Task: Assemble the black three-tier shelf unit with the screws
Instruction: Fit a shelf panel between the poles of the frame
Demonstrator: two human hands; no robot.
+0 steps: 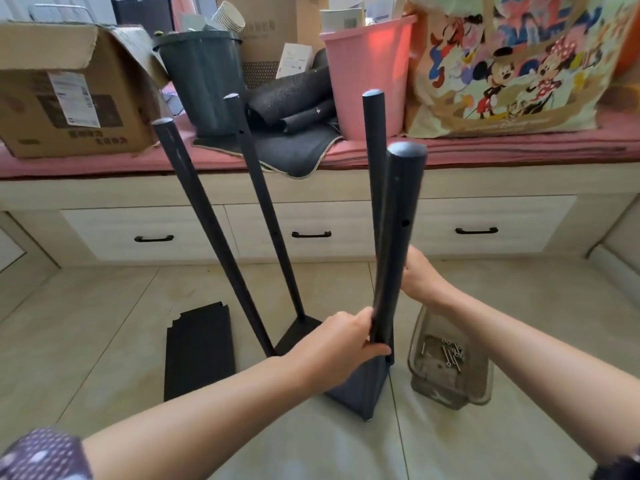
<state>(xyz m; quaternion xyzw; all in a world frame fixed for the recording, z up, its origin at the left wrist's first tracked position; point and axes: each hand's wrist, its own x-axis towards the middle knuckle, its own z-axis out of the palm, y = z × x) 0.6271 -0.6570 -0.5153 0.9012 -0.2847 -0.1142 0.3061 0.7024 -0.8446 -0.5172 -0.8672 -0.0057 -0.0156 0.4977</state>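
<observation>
A black shelf panel point(356, 389) lies on the floor with black poles standing up from its corners. The nearest pole point(398, 230) leans toward me; it has capped ends and screw holes. My left hand point(341, 344) grips this pole low down, near the panel. My right hand point(419, 275) holds the same pole higher up, from the right side. Three other poles point(214, 244) rise behind it, spread apart. A second black shelf panel point(199, 351) lies flat on the floor at the left. Several silver screws point(450, 353) lie in a clear plastic tray point(446, 389) right of the panel.
Behind the unit runs a low bench with white drawers point(311, 230) and a pink cushion. On it stand a cardboard box point(69, 88), a dark bin point(204, 84), a pink bin point(367, 74) and a cartoon-print bag point(512, 64). The floor is pale tile.
</observation>
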